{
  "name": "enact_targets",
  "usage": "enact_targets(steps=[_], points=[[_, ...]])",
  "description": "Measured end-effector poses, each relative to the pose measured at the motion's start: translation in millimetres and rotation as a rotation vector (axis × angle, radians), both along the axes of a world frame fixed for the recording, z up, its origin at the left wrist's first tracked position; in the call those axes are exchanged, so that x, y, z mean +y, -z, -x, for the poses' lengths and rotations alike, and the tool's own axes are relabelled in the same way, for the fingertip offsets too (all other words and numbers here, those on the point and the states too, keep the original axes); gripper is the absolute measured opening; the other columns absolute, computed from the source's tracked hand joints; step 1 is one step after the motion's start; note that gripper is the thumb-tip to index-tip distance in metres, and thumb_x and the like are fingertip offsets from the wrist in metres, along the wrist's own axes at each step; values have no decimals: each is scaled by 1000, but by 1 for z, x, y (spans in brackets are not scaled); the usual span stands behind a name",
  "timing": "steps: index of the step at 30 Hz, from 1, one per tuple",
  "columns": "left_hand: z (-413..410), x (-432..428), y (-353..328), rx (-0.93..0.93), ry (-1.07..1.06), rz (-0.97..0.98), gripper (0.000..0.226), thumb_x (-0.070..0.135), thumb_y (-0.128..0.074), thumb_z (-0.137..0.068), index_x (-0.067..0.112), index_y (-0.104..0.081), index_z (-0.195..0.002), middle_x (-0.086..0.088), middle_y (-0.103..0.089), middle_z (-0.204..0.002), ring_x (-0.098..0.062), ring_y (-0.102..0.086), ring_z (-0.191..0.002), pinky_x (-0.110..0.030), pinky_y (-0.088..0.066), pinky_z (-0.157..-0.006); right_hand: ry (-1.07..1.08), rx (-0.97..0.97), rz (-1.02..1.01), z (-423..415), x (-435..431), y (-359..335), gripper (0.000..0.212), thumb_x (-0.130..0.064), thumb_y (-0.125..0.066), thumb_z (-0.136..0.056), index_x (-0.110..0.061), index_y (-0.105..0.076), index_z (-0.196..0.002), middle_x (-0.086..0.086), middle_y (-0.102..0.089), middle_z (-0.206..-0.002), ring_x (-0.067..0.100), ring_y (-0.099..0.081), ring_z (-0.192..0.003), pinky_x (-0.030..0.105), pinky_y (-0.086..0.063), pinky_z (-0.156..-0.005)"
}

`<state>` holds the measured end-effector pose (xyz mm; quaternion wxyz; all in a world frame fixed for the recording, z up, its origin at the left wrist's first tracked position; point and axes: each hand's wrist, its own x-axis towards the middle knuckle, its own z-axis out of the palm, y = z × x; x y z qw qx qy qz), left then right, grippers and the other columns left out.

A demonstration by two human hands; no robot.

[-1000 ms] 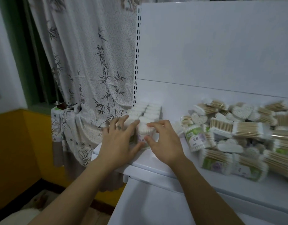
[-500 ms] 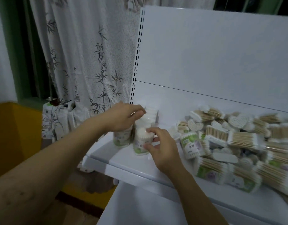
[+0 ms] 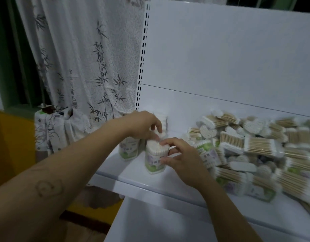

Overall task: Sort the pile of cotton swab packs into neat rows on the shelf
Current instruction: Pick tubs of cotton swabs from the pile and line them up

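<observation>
step: I'm squaring upright packs into the left-end rows; most of the sort is not done yet.
front pack [image 3: 154,160]: stands upright on the shelf [image 3: 133,179] near its front edge, heart-shaped top up, just beside the left pack [image 3: 128,150].
right hand [image 3: 183,158]: fingers curled round the front pack, thumb on its top rim, other fingers on its right side.
left hand [image 3: 143,125]: fingers bent down, tips pinching the white top of the rear pack [image 3: 160,134]; how firm the grip is, I can't tell.
rows [image 3: 164,119]: a few packs stand behind against the back panel [image 3: 220,58], mostly hidden by the left hand.
pile [image 3: 255,151]: loose heap to the right, packs lying at all angles, near the right wrist.
how: I'd slide the front pack back, not lift it, until it touches the rear one, label facing out, base flat.
watch: tall, narrow and light, so it tips easily; push low and keep the wrist off the pile.
</observation>
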<state>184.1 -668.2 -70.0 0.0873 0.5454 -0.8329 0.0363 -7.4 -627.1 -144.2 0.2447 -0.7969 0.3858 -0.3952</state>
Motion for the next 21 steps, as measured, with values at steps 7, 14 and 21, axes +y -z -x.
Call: enact_targets(steps=[7,14,21], points=[[-12,-7,1,-49,57,33,27,35,-57,-95,38,-62,-122,7,-56,-125,-16,-51,-115,-41,-41,-97,-3,-16,-21,0,-3,1,46,-4,-72,-81,-44,-58,-98,-8,-61,-110,3,-60,-88,24,-54,-76],[-24,1,-2,188,129,3,23,24,-55,-98,29,-68,-116,4,-63,-117,-14,-55,-110,-32,-41,-97,35,13,-7,-13,-7,-2,41,-8,-71,-82,-41,-58,-103,-7,-57,-112,0,-59,-88,16,-50,-76],[-43,30,15,209,51,95,54,62,-39,-94,32,-49,-138,2,-45,-144,-20,-34,-134,-47,-32,-110,119,75,81,-16,-11,-2,41,-12,-71,-82,-43,-58,-107,-5,-49,-118,3,-59,-93,11,-49,-74]])
